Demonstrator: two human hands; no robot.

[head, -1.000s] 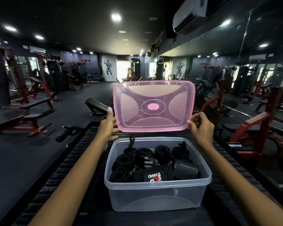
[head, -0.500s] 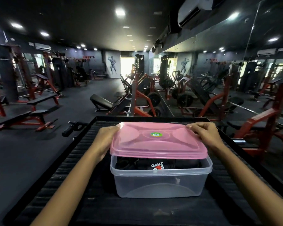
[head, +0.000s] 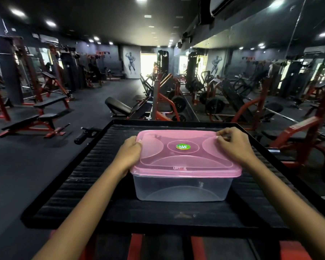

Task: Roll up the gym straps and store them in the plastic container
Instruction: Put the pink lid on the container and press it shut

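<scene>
The plastic container stands on the black ribbed counter, roughly at its middle, with the pink lid lying flat across its top and covering the whole opening. A round green sticker sits at the centre of the lid. The container's near wall is clear and cloudy; through the lid's near edge a bit of red and white print shows, but the gym straps themselves cannot be made out inside.

The left hand is at the lid's left side, fingers curled together over the rim and touching it, palm against the container's left wall. The right hand rests on the lid's far right corner, fingers bent and bunched, fingertips pressing down on the pink surface. Neither hand lifts anything; both are closed against the lid's edges.

Beyond the counter, past the container, red-framed weight machines and black padded benches fill a dark gym floor, and a mirrored wall runs to the container's far right.
</scene>
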